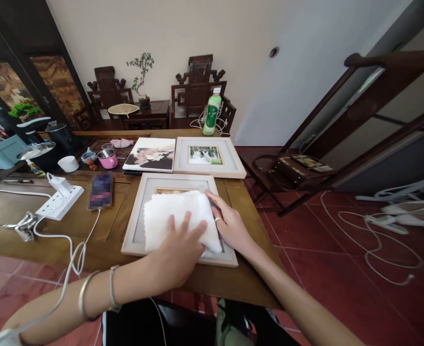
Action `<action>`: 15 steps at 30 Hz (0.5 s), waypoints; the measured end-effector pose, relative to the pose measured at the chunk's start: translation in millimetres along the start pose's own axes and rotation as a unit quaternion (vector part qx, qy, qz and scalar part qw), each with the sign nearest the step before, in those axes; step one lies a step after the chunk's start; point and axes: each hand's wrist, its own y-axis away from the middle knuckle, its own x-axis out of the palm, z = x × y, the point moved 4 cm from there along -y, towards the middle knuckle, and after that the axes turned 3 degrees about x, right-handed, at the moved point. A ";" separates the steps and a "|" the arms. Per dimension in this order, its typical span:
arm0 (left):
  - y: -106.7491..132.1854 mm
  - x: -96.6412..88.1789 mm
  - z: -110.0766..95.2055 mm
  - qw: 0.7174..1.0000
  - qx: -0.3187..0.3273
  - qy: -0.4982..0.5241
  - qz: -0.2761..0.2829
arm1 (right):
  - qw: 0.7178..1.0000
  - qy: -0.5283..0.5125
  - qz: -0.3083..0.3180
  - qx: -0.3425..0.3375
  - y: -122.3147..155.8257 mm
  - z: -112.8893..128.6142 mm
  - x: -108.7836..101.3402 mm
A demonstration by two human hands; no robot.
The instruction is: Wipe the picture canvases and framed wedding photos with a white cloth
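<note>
A picture frame (132, 240) with a pale wooden border lies flat near the table's front edge. A folded white cloth (157, 221) with a scalloped edge covers most of its middle, so the picture inside is largely hidden. On top of the cloth rests my left hand (185, 242), palm down with its fingers spread. My right hand (230, 223), a ring on one finger, grips the frame's right side, its fingers beside the cloth's right edge. Behind lie a second frame (239, 166) holding a photo of two people and a white-covered photo book (157, 151).
To the left are a phone (100, 191) on a cable, a white power strip (60, 202), a pink cup (107, 158) and a small white bowl (68, 164). A green bottle (212, 113) stands at the back edge. Wooden chairs stand beyond the table.
</note>
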 end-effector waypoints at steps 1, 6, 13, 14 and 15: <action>5.5 0.4 1.2 1.000 -0.003 0.001 0.001 | 1.000 0.001 0.000 -0.004 -0.2 -0.3 0.1; 32.9 0.0 23.5 0.998 -0.059 0.015 0.032 | 1.000 0.000 0.014 -0.025 -0.9 -2.8 1.2; 75.4 -1.3 62.7 0.988 -0.156 0.002 -0.007 | 0.999 -0.004 0.023 -0.036 -1.1 -0.8 1.3; 77.5 -0.9 65.9 0.986 -0.164 -0.006 -0.015 | 0.999 -0.001 0.027 -0.037 -1.0 0.4 1.4; 77.6 -0.6 68.7 0.985 -0.171 -0.016 -0.025 | 0.999 0.001 0.033 -0.039 -0.8 1.7 1.8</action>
